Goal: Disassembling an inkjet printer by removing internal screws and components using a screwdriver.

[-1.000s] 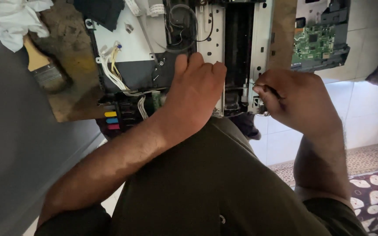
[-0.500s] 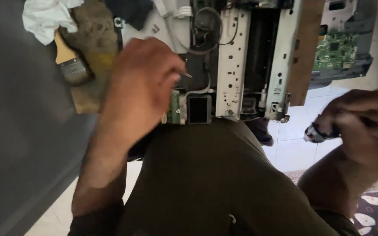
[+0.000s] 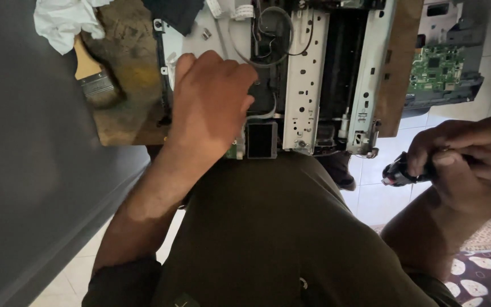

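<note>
1. The printer chassis [image 3: 305,74] lies opened up on the wooden bench [image 3: 126,113]: outer covers are off, the perforated metal rails, cables and a green circuit board [image 3: 441,65] are bare (so stripping-down looks well along, with the inner frame not yet taken apart).
2. The left hand [image 3: 211,102] rests palm-down on the chassis beside the grey cable loop, fingers curled over the edge; whether it grips anything I cannot tell.
3. The right hand [image 3: 467,156] is closed around a screwdriver handle [image 3: 396,170], black with a red tip, held away from the chassis over the tiled floor.
4. Room is tight at the left, where a paintbrush [image 3: 95,79] and white rag [image 3: 63,23] sit close; the near bench edge meets the person's body.
</note>
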